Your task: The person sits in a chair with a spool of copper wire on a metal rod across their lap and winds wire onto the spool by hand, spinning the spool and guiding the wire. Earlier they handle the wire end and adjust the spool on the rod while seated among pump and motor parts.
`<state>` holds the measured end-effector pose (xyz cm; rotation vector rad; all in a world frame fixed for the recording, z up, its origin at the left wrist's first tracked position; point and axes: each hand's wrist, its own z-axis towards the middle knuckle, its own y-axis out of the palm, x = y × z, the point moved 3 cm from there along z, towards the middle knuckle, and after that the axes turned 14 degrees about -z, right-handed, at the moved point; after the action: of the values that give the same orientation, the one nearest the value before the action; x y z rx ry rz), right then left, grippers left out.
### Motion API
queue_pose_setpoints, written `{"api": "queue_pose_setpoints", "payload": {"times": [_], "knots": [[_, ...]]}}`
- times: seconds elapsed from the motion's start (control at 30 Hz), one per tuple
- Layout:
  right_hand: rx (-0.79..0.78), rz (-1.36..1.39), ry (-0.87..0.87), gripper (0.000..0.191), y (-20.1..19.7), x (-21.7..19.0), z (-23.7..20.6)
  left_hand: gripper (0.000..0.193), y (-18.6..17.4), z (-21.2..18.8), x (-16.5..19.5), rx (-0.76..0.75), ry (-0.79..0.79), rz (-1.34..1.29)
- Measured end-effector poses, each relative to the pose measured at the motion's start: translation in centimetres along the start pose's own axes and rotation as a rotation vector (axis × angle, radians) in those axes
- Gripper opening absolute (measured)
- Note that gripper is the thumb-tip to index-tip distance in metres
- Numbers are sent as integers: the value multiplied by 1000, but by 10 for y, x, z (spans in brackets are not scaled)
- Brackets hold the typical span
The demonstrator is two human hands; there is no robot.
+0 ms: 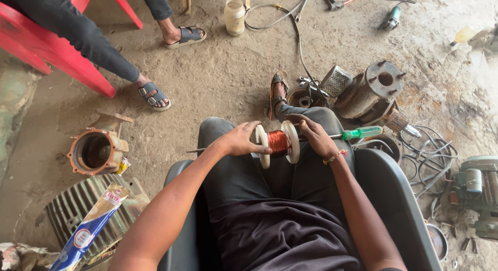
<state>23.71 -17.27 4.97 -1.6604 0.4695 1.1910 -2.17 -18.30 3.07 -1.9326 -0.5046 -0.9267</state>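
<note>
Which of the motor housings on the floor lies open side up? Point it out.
The orange-rust round housing left of the person's left hand: its hollow bore faces the camera. The grey ribbed housing below it lies on its side, fins showing.

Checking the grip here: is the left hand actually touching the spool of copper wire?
Touching. The head view shows the left hand with fingers on the spool of copper wire, at its near white flange.

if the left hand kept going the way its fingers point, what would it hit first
Probably the spool of copper wire: the left hand points right across the lap, fingertips already at the spool's near white flange. Beyond it sits the right hand, by the green-handled screwdriver.
</note>
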Motion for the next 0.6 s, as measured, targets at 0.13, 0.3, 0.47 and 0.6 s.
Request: {"api": "queue_pose_setpoints", "payload": {"times": [0.13, 0.3, 0.47, 0.6], "knots": [[64, -244, -46, 54, -1, -3, 3, 134, -1, 0, -3, 13, -91, -73], [76, -341, 32, 50, 0, 3, 6, 106, -3, 0, 3, 100, -12, -158], [54, -468, 109, 52, 1, 5, 10, 70, -11, -14, 23, 363, 229, 6], [76, -455, 108, 53, 1, 5, 12, 62, -13, -27, 40, 409, 202, -6]]}}
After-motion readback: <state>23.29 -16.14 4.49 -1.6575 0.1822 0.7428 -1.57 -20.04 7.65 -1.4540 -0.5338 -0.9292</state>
